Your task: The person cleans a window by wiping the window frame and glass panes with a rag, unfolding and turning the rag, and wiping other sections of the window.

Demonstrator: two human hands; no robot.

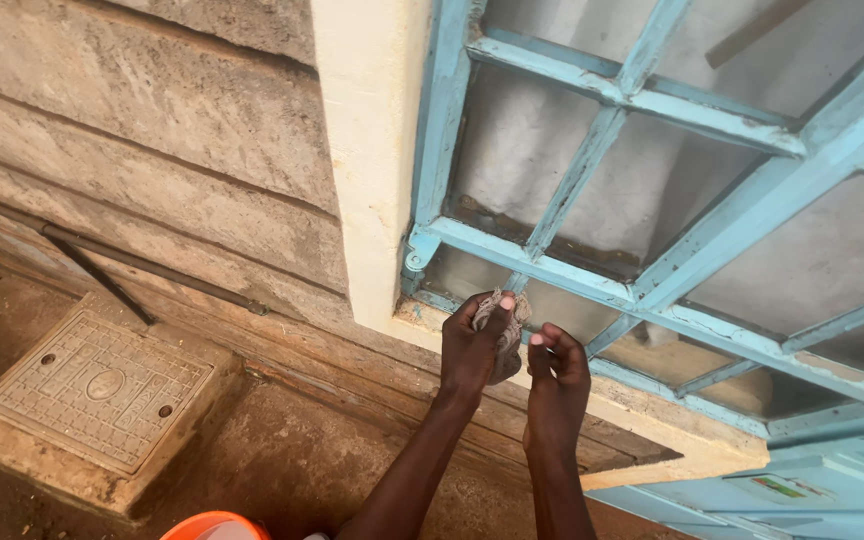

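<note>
Hands meet at the sill (652,430) below the blue window frame (592,285): your left hand (472,350) grips a grey rag (508,318), bunched upright above its fingers, while your right hand (557,375) hovers just beside it, fingertips pinched, both forearms raised.
</note>
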